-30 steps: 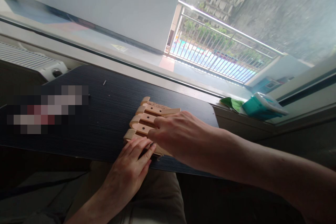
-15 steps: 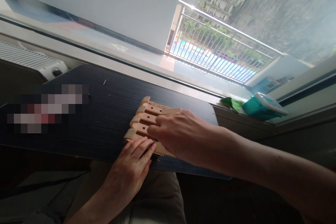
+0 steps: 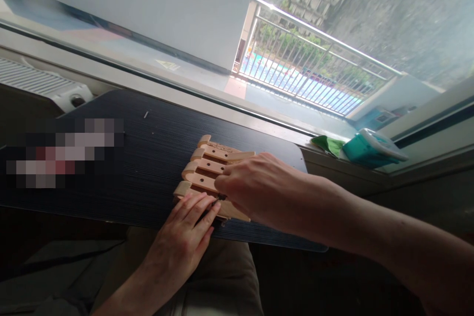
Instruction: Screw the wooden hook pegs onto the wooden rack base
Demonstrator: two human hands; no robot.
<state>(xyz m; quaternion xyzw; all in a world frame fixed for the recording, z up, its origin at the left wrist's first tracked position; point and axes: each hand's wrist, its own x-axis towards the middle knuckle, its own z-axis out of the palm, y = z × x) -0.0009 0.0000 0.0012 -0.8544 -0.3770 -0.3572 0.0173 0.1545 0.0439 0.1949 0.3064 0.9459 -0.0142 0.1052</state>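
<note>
A pale wooden slatted piece point(image 3: 202, 168) with rounded, curved ends and small dark holes or screw heads lies on the dark table. My left hand point(image 3: 188, 224) is closed over its near slat, fingers pressed on the wood. My right hand point(image 3: 255, 180) is above the slats from the right, fingers curled in a pinch; what they hold, if anything, is hidden. A small dark thing point(image 3: 217, 201) shows between the fingertips of both hands, too small to name. The right part of the wooden piece is covered by my right hand.
The dark table point(image 3: 155, 158) runs along a window sill. A short white stick point(image 3: 145, 114) lies toward its back, and a blurred patch covers its left end. A teal container point(image 3: 372, 148) and green cloth-like item point(image 3: 328, 145) sit by the window. A white radiator point(image 3: 40, 81) is at left.
My right hand has shifted slightly to the right, and its fingers have drawn back, baring more of the slats. My left hand stays in place on the wood.
</note>
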